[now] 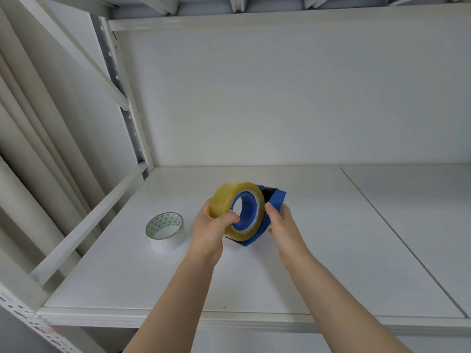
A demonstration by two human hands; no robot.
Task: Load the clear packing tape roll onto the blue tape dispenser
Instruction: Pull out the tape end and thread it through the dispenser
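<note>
The clear, yellowish packing tape roll [230, 200] is held upright above the white shelf, its core around the blue hub of the blue tape dispenser [275, 200]. My left hand [212, 226] grips the roll from the left, thumb hooked into the core. My right hand [281, 221] holds the dispenser's blue frame on the right side. The dispenser's lower edge shows under the roll; most of its body is hidden behind the roll.
A white double-sided tape roll [165, 230] lies flat on the shelf board [331, 250], left of my hands. The shelf's back wall stands behind, a metal upright and rail on the left, and the front edge near my forearms.
</note>
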